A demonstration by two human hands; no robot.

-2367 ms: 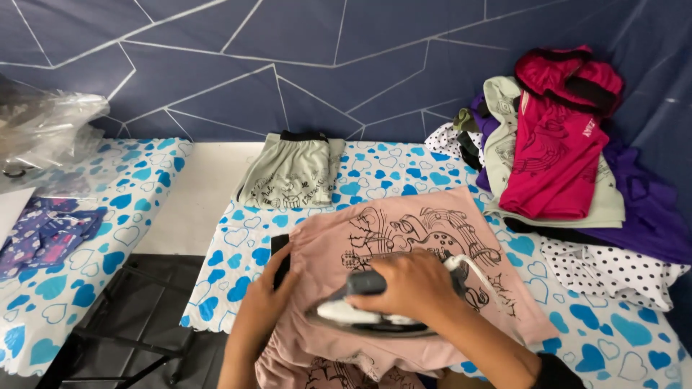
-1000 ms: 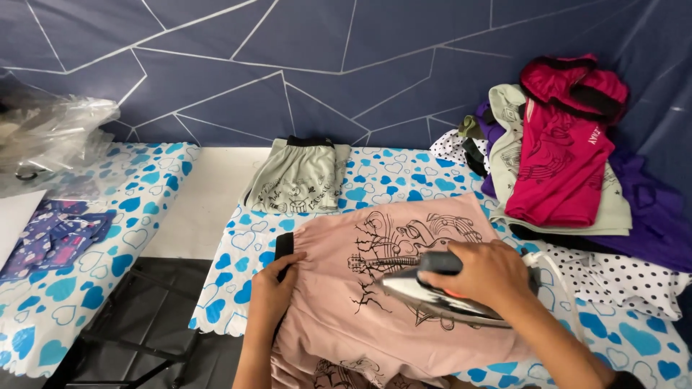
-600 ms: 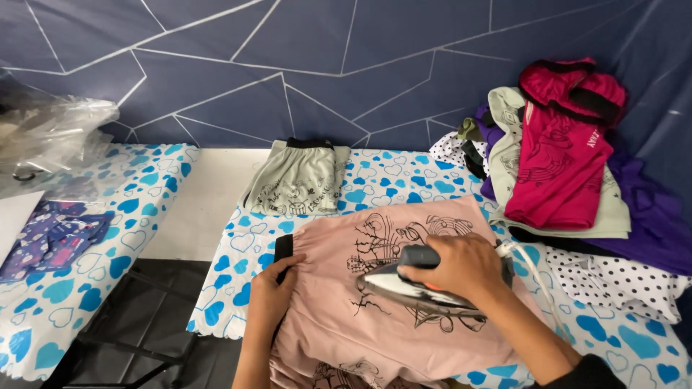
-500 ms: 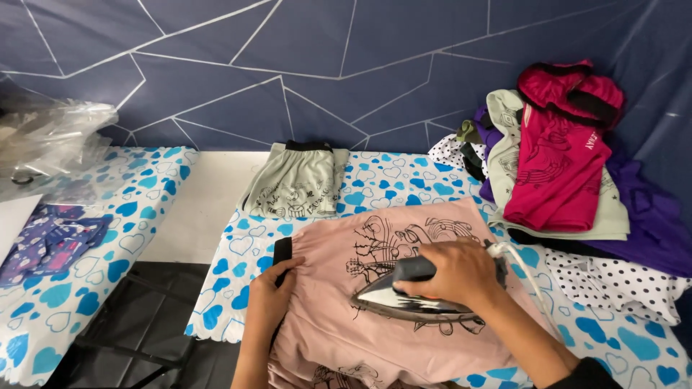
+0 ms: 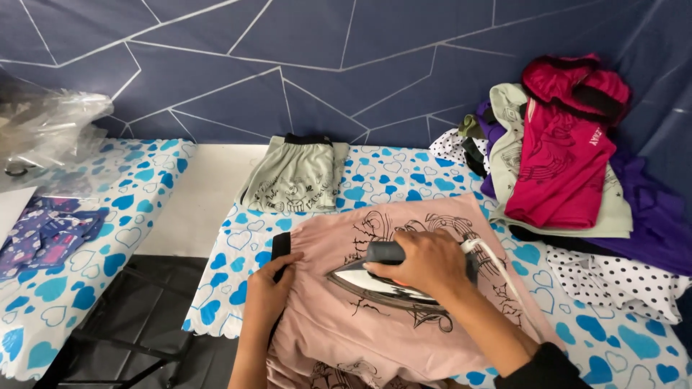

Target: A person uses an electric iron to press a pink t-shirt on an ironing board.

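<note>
The right hand (image 5: 430,261) is wrapping closed around the dark handle of a clothes iron (image 5: 382,284), whose silvery soleplate is lying flat on the printed front of a pink T-shirt (image 5: 375,324), nose pointing toward the shirt's left edge. The left hand (image 5: 270,284) is pressing down on that left edge, fingers curled over the hem beside a small black piece; it seems to be pinning the cloth taut so the iron does not drag it into folds. A white cord (image 5: 497,270) is trailing from the iron's back end, away from the print.

The T-shirt is lying spread on a surface (image 5: 238,252) covered in white cloth with blue hearts. Beyond the T-shirt, a folded grey-green garment (image 5: 295,176) is resting apart, probably set aside. To the T-shirt's right a pile of clothes (image 5: 569,151) is heaping up: a magenta shirt on top, pale green, purple and a polka-dot cloth beneath. Far left of the T-shirt, a second heart-covered surface (image 5: 144,180) is carrying a patterned purple garment (image 5: 47,234) and a clear plastic bag (image 5: 50,126). Behind everything a dark blue wall (image 5: 324,50) with white lines is standing.
</note>
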